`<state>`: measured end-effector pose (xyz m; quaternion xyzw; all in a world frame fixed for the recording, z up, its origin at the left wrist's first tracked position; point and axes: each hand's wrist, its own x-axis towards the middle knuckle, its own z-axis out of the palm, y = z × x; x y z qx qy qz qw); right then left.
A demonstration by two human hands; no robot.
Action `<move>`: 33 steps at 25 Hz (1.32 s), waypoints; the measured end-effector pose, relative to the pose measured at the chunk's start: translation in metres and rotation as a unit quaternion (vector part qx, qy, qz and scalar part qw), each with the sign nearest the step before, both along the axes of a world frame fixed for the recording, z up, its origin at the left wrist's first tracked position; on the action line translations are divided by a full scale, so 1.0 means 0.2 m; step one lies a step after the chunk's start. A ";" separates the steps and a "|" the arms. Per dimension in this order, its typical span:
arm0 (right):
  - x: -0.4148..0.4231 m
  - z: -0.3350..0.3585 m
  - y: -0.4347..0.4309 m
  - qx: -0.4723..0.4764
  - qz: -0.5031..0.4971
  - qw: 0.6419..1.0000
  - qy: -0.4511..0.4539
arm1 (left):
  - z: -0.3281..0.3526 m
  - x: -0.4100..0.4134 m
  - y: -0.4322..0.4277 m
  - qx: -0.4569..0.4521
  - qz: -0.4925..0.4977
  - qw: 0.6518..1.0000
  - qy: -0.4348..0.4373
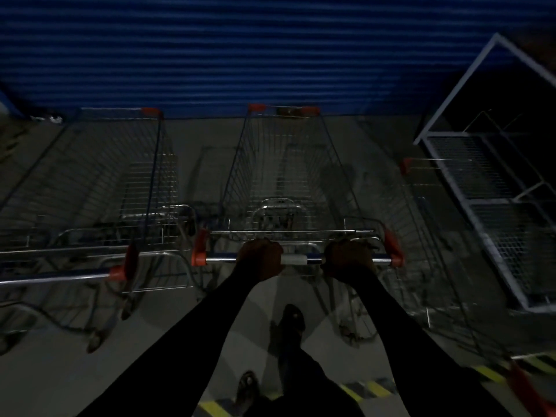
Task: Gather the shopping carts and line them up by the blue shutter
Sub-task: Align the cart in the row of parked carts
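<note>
Fingers of my left hand and right hand wrap tight round the cart handle; it looks stiff, heavy, rolls by the blue shutter.

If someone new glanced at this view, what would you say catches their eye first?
Probably the blue shutter filling the whole top of the view, bright against the dim floor. Next, both hands, left hand and right hand, gripping the handle of the middle cart, which points at the shutter. Another cart stands to its left, and a white wire rack leans at right.
</note>
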<state>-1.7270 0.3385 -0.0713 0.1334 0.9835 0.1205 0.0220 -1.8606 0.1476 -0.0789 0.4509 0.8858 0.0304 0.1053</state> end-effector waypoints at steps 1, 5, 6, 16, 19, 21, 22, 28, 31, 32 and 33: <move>0.05 0.00 -0.03 0.002 -0.002 1.000 0.006 | 0.01 0.05 -0.03 0.005 0.000 1.000 0.001; 0.21 -0.04 -0.10 -0.019 -0.024 1.000 0.002 | 0.03 0.24 -0.11 0.013 0.005 1.000 0.006; 0.26 -0.04 -0.12 -0.013 -0.024 1.000 0.002 | 0.03 0.29 -0.13 0.013 0.010 1.000 0.005; 0.60 0.02 -0.18 -0.105 0.003 0.994 -0.010 | 0.11 0.72 -0.21 -0.004 0.024 0.999 0.034; 0.69 -0.02 -0.19 -0.120 0.045 0.991 0.046 | 0.11 0.81 -0.25 -0.034 0.034 0.999 0.024; 0.74 -0.01 -0.22 -0.102 0.075 0.984 0.125 | 0.11 0.84 -0.27 -0.048 0.053 0.997 0.010; 0.76 -0.01 -0.24 -0.080 0.085 0.980 0.164 | 0.11 0.86 -0.28 -0.057 0.056 0.997 0.007; 0.89 -0.02 -0.34 -0.078 0.071 0.964 0.246 | 0.11 0.96 -0.35 -0.069 0.060 0.996 0.015; 0.93 0.01 -0.38 -0.094 0.059 0.980 0.168 | 0.12 1.00 -0.39 -0.063 0.060 0.996 0.009; 0.95 0.02 -0.40 -0.102 0.044 0.985 0.130 | 0.12 1.01 -0.40 -0.061 0.056 0.997 0.010; 0.98 0.02 -0.42 -0.105 0.034 0.988 0.108 | 0.12 1.04 -0.42 -0.060 0.048 0.997 0.015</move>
